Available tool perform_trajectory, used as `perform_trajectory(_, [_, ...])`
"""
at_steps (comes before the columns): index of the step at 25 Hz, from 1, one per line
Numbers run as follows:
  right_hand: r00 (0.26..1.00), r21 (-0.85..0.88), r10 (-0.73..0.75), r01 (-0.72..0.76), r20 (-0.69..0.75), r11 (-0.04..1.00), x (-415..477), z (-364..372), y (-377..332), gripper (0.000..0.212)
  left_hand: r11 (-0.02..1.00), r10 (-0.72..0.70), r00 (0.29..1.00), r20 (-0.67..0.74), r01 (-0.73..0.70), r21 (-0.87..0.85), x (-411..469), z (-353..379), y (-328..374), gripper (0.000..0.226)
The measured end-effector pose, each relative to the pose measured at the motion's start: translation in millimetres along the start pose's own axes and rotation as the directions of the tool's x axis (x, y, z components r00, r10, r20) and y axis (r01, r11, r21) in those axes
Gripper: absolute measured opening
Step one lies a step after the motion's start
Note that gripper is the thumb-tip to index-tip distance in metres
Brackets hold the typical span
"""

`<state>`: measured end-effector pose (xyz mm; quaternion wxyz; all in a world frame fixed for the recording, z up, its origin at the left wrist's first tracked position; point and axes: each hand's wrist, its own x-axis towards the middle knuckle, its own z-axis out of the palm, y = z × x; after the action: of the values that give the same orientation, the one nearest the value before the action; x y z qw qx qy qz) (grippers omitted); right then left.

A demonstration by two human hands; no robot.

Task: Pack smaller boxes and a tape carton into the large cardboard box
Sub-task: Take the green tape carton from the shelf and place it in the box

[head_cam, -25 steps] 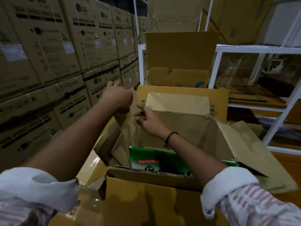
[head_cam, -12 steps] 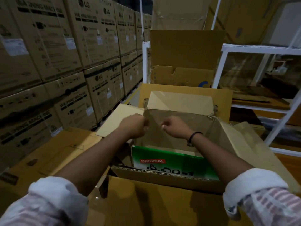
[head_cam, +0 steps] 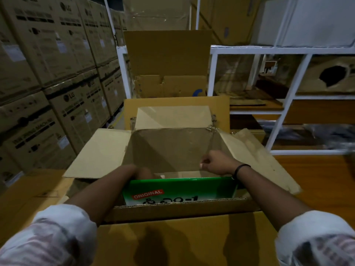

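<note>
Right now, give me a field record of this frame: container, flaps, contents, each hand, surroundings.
container: large cardboard box, top open
flaps: left flap, right flap and far flap folded outward
contents: green carton marked ORIGINAL, against the near wall; rest of the interior looks empty
left hand: inside the box at the green carton's top edge; grip unclear
right hand: fist closed over the box interior, nothing visible in it
surroundings: stacked LG boxes to the left, white shelving to the right

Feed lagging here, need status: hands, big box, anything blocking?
Left hand down inside big box, grip hidden. Right hand fisted, empty, above it. Green carton inside against near wall. Flaps open, nothing blocking.
</note>
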<state>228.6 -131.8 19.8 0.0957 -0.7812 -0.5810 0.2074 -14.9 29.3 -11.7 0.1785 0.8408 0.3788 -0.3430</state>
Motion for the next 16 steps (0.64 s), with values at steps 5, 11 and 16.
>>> perform_trajectory(5, [0.985, 0.04, -0.096, 0.102, -0.147, 0.994, -0.5, -0.2, -23.4, 0.03, 0.975, -0.013, 0.905, -0.426, -0.082, -0.205, -12.7, -13.1, -11.0, 0.072])
perform_trajectory(11, [0.905, -0.233, -0.28, 0.211, -0.321, 0.949, -4.3, -9.8, -72.1, 0.045, 0.993, 0.101, 0.405, -0.909, -0.1, 0.066, -71.3, -30.9, -12.9, 0.041])
perform_trajectory(16, [0.748, -0.295, -0.344, 0.205, -0.568, 0.933, -43.2, -15.0, -100.2, 0.039, 0.983, 0.127, 0.113, -0.985, -0.147, 0.109, -112.6, -2.8, -7.3, 0.044])
